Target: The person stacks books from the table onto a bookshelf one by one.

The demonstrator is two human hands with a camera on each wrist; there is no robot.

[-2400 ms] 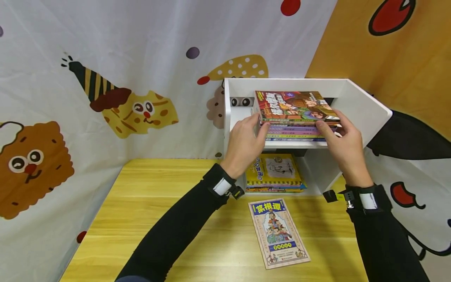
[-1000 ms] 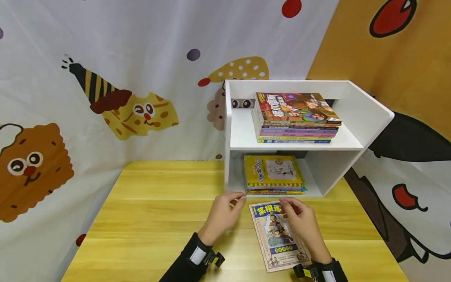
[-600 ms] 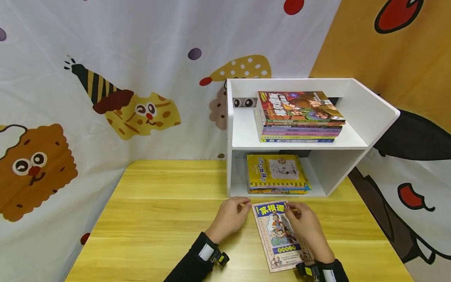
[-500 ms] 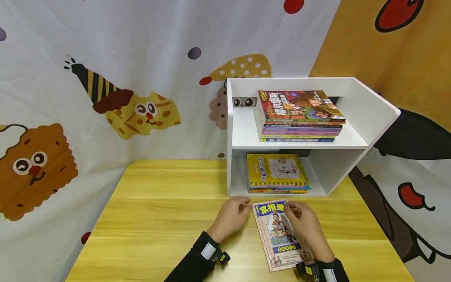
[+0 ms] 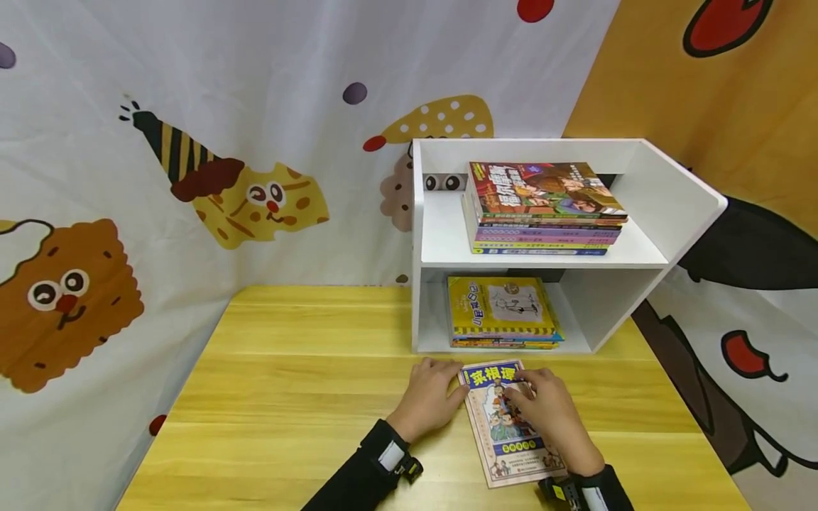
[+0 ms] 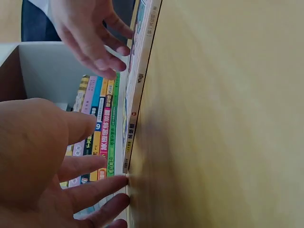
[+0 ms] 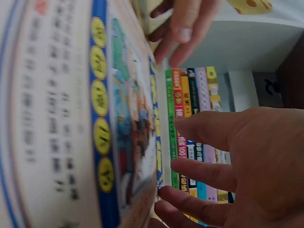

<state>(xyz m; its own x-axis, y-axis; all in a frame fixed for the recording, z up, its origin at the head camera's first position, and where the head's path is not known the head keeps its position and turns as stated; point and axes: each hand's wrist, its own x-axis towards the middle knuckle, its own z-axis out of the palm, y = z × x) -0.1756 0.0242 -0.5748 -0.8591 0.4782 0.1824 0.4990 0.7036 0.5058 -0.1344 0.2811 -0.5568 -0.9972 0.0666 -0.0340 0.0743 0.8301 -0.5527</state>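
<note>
A thin comic-style book (image 5: 508, 429) with a blue and yellow title band lies face up on the wooden table. My left hand (image 5: 427, 399) is at its upper left corner, fingers extended and thumb apart. Over the book's upper right side is my right hand (image 5: 554, 415), fingers spread and hiding part of the cover. In the left wrist view, the book's spine (image 6: 137, 90) runs along the tabletop, beside the loosely spread fingers of the left hand (image 6: 38, 161). In the right wrist view, the right hand (image 7: 261, 161) has its fingers spread beside the cover (image 7: 57, 118); neither hand grips the book.
Behind the book stands a white two-level shelf (image 5: 417, 305). Its upper level bears a stack of books (image 5: 546, 191), and the lower level a stack with a yellow book (image 5: 501, 309) on top. A printed cloth (image 5: 275, 71) hangs behind the table (image 5: 287, 397).
Both hands have left the upper stack and come down to the book on the table. Lately their fingers have spread, and the left hand has shifted slightly right to the book's corner.
</note>
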